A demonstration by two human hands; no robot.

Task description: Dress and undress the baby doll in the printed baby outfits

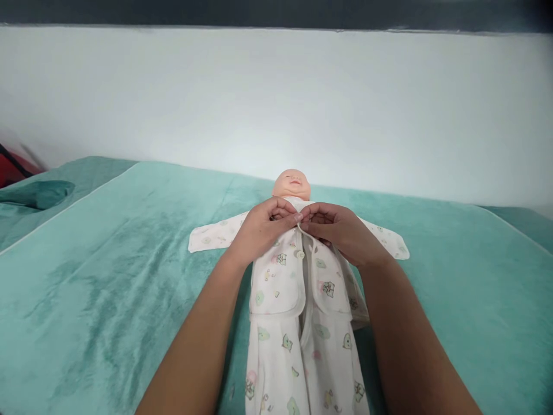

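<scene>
Pinching the jacket (279,285) edges, the left hand (268,226) and right hand (339,227) meet below the doll's head (291,184). Just under them, a pale button (299,254) shows

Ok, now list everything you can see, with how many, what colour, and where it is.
baby doll: 1, peach head, centre, head toward the wall
printed baby jacket: 1, white with green and pink prints, on the doll, front edges parted lower down
button: 1 visible, cream, on the jacket front below the hands
printed lower garment: 1, white with matching prints, below the jacket hem
plush cloth: one or more pieces, green, under the doll
wall: 1, white, behind
band: 1, dark, top edge
unclear object: 1, red, far left
left hand: 1, pinching the jacket front
right hand: 1, pinching it alongside
</scene>
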